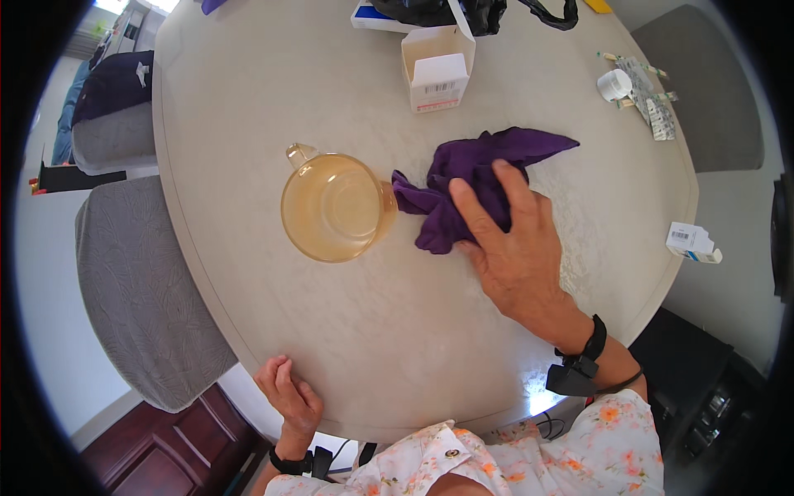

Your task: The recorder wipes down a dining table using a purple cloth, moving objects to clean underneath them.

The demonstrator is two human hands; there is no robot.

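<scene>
A crumpled purple cloth (pixel 475 178) lies on the table right of the middle. My right hand (pixel 523 256) presses down on it, index and middle fingers stretched over the folds and the thumb at its near edge. To the left stands a large amber-tinted glass mug (pixel 337 211), upright, its handle pointing to the far left. One end of the cloth reaches the mug's side. My left hand (pixel 289 397) rests at the table's near left edge, fingers loosely bent and apart, holding nothing.
An opened white carton (pixel 438 78) stands at the far side, by a black plastic bag (pixel 488 12). Blister packs (pixel 649 95) and a white round container (pixel 614 84) lie far right. A small box (pixel 695 241) sits on the right edge. Wet streaks shine beside my right hand.
</scene>
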